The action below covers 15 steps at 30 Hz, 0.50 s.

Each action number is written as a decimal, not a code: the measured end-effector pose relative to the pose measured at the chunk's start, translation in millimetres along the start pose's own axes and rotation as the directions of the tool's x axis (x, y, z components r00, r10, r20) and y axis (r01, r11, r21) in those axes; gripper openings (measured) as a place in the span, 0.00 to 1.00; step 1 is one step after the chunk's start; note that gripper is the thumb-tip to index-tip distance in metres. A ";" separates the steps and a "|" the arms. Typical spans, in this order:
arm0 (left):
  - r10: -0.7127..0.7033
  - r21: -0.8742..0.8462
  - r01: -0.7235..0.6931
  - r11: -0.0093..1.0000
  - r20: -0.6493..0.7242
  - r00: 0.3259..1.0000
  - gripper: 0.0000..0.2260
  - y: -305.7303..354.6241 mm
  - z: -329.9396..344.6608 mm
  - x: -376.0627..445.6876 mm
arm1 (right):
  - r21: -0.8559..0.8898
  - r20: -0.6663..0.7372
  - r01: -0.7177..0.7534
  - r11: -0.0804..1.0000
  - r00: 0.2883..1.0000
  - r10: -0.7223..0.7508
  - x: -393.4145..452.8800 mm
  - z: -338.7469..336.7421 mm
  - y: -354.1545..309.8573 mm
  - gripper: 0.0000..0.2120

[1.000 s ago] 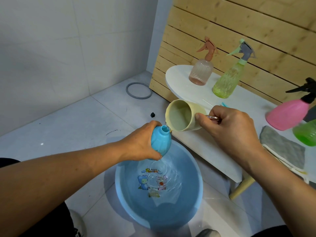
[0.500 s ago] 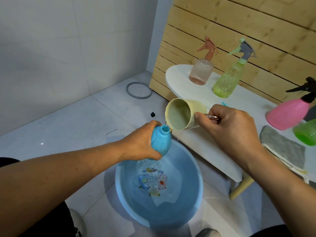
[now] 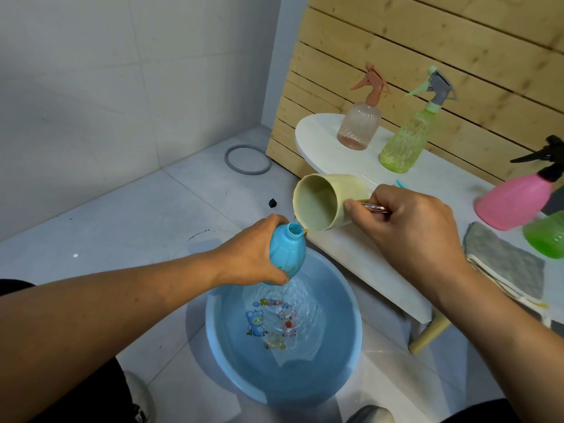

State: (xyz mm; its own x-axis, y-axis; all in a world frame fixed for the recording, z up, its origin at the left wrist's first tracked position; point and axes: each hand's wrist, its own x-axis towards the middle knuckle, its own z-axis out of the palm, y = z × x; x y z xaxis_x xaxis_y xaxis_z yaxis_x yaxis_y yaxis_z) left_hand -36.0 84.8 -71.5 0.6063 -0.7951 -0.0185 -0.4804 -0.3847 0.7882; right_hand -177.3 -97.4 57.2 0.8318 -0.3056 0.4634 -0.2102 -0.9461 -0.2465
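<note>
Nearest you, a round blue plastic basin (image 3: pixel 341 374) sits on the pale tiled floor. It is smooth-walled, with cartoon stickers on its bottom under shallow, rippled water.

Just above its far rim, your left hand (image 3: pixel 253 257) wraps round a small blue bottle (image 3: pixel 288 254), fingers curled about its belly. The bottle is glossy opaque plastic, bulbous with soft vertical ribs. It narrows to a short threaded neck with no cap on, and it tilts with its open mouth toward the cup.

Your right hand (image 3: pixel 409 221) grips the shiny metal handle (image 3: pixel 374 207) of a beige cup (image 3: pixel 323 203), thumb pressed by the cup's wall. The cup is matte and cylindrical, tipped on its side with its mouth facing you. Its lower lip sits just beside the bottle's mouth, over the front edge of the table (image 3: pixel 366 261).

That table is white, smooth and round-ended, on a pale wooden leg. A grey, nubby folded cloth (image 3: pixel 503 261) lies on it to your right. Beyond the cloth are a pink bottle (image 3: pixel 515 199) with a black trigger and a translucent green bottle (image 3: pixel 546 238), cut off by the frame.

Farther back stand a yellow-green textured spray bottle (image 3: pixel 406 141) and a clear peach ribbed spray bottle (image 3: pixel 360 126).

A grey ring (image 3: pixel 247 159) lies on the floor by the wall of horizontal wooden slats (image 3: pixel 457 56).
</note>
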 end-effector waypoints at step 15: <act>-0.008 -0.016 0.008 1.000 0.007 1.000 0.41 0.9 0.0 -0.4 | -0.111 -0.022 0.120 0.987 0.992 -0.123 -1.2 -0.4 -1.3 0.22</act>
State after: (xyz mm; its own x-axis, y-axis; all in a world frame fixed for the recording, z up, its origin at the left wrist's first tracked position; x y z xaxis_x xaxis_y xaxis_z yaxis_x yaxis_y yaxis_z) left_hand -36.7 84.8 -70.8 0.6055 -0.7953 -0.0296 -0.4653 -0.3840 0.7975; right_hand -178.2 -95.8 57.3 0.8398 -0.1893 0.5088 -0.1649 -0.9819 -0.0932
